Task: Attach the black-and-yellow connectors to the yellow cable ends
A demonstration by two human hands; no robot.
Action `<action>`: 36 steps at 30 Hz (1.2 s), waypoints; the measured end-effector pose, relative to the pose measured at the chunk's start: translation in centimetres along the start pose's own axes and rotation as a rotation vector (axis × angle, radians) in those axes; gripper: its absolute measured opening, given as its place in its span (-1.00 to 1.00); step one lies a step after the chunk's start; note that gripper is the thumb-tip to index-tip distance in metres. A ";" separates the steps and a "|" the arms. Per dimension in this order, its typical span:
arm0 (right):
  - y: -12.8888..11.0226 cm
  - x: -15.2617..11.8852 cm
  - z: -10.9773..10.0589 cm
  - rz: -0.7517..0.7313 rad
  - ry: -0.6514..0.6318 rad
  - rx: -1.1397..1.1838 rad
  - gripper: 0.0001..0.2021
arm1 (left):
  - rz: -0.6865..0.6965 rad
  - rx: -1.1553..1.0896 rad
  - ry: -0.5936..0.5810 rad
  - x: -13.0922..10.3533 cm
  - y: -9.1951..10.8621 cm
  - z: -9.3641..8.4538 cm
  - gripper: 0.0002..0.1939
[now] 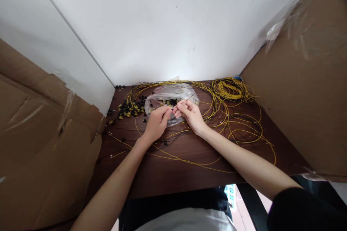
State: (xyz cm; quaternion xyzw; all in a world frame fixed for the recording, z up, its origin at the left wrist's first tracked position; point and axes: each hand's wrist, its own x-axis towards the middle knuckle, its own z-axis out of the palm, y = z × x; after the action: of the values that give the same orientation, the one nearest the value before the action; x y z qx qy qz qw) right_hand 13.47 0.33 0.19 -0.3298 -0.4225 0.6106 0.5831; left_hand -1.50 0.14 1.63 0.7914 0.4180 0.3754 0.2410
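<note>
My left hand (159, 120) is closed in a pinch on a small black part (172, 109), too small to name exactly. Close beside it, my right hand (190, 113) pinches a thin black wire (191, 98) that slants up and to the right. The fingertips of both hands nearly meet. Beneath and behind them lies a clear plastic bag (191, 91) with small black and yellow parts (170, 101) in it. A heap of similar black and yellow pieces (131, 109) sits to the left of the bag.
Yellow and black wires (151, 85) arc behind the bag and spread to the right. A coiled yellow bundle (230, 89) lies at the back right. Cardboard (43, 144) walls the left side, more cardboard (303, 79) the right. A white wall (173, 25) stands behind the brown table (173, 175).
</note>
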 end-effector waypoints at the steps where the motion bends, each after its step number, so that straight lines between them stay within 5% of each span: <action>1: 0.0 0.0 0.0 -0.005 -0.001 0.002 -0.73 | 0.001 0.003 -0.001 0.0 0.0 0.0 -0.73; 11: -0.9 -0.3 0.4 -0.018 0.011 -0.151 -0.73 | 0.003 -0.003 0.012 0.0 0.1 0.0 -0.74; 36: -0.6 -0.2 0.2 0.012 -0.017 -0.027 -0.74 | -0.011 0.017 0.017 -0.1 -0.1 0.1 -0.72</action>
State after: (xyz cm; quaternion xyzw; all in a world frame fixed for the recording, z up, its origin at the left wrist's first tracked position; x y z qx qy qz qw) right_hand 13.58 0.05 0.84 -0.3350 -0.4338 0.6108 0.5713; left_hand -1.53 0.07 1.50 0.7880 0.4276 0.3771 0.2325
